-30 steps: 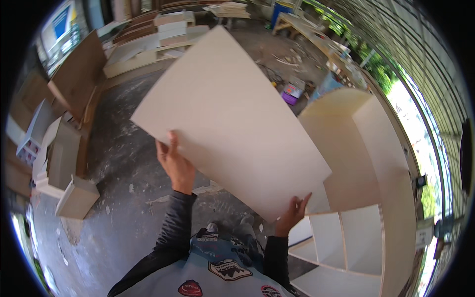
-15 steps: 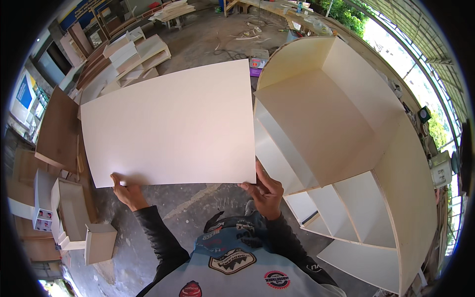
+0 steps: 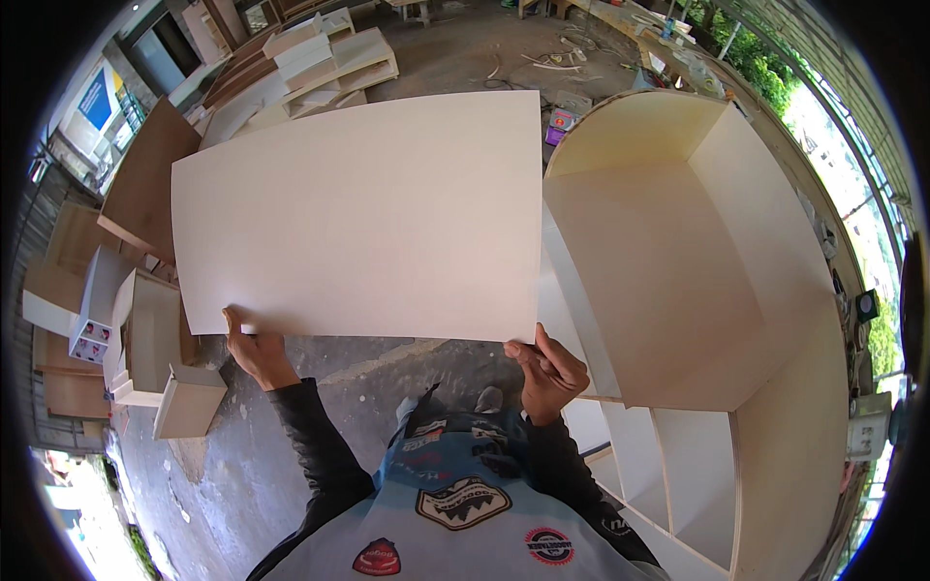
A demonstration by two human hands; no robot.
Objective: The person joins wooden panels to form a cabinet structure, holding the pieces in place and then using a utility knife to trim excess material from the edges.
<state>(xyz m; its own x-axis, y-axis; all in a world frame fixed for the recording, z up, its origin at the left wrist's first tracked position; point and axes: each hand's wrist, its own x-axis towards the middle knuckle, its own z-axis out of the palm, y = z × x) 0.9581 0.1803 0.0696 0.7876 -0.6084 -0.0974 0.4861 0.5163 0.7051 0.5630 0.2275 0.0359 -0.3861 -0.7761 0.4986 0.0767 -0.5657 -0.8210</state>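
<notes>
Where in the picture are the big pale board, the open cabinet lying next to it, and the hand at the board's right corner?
Pale board (image 3: 363,213): head view, middle of its flat face.
Open cabinet (image 3: 659,261): head view, inner back panel of its large compartment.
Right hand (image 3: 549,373): head view, back of the hand gripping the board's near right corner.

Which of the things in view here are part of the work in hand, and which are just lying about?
In hand:
- large pale board, gripped at its near edge by left hand and right hand
- open white cabinet right beside the board

Lying about:
- small white boxes on the floor
- brown panel
- stacked white panels
</notes>
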